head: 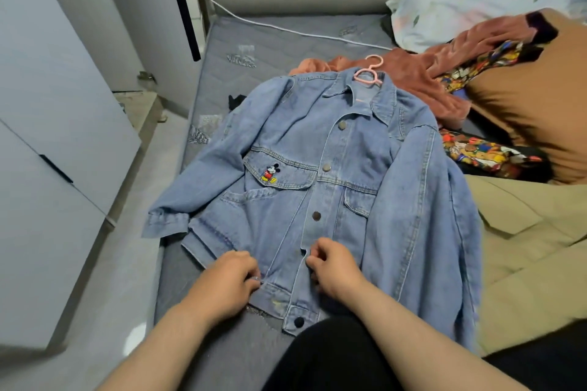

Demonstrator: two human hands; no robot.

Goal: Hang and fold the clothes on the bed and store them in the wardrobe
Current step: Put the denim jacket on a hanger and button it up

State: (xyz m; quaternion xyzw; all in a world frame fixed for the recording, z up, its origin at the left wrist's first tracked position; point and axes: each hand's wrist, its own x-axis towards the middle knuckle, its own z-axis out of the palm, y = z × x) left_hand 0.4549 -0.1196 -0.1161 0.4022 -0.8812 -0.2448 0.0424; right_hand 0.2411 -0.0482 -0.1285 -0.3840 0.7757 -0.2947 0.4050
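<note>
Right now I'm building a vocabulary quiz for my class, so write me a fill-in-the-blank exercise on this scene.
1. The hanger in the collar of the denim jacket is ____.
2. The mouse patch sits on a chest ____ flap.
3. The left hand and right hand both pinch the jacket near its ____ edge.
Missing words: pink; pocket; bottom.

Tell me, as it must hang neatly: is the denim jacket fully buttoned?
Partly. The denim jacket has its upper three buttons closed; below them the front gapes between the left hand and right hand.
</note>
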